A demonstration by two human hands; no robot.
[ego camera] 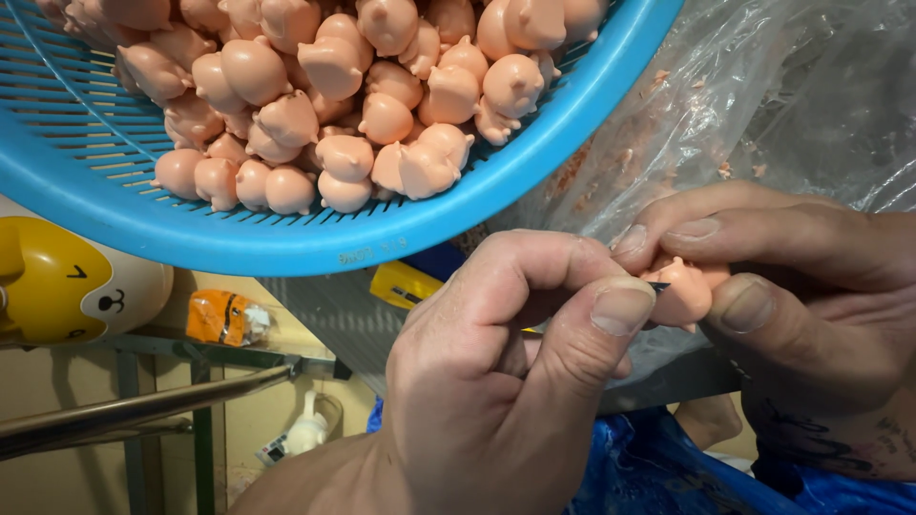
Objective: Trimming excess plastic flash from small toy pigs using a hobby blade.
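The right hand (792, 286) pinches a small pink pig figure (682, 296) between the thumb and the first fingers, in the right middle of the view. The figure is soft pink, and most of it is hidden behind the fingers.

The left hand (506, 381) is closed like a fist around a thin blade (658, 286). Only the dark tip of the blade shows, beside the thumb nail, and it touches the top of the pig figure. How the blade is held inside the fist, I cannot tell.

Above the hands, a round blue basket (286, 243) with slots in its wall fills the upper left part. It holds a heap of many pink figures (334, 95) of the same kind, lying one on another.

Behind the right hand there is a clear plastic bag (763, 86) with small pink scraps (658, 86) stuck on it. Below the hands, some blue plastic sheet (658, 467) is visible.

At the left edge there is a yellow and white toy (67, 286) with a small drawn face. Under the basket lies a small orange packet (221, 318), and near the left hand a yellow object (405, 283) shows partly.
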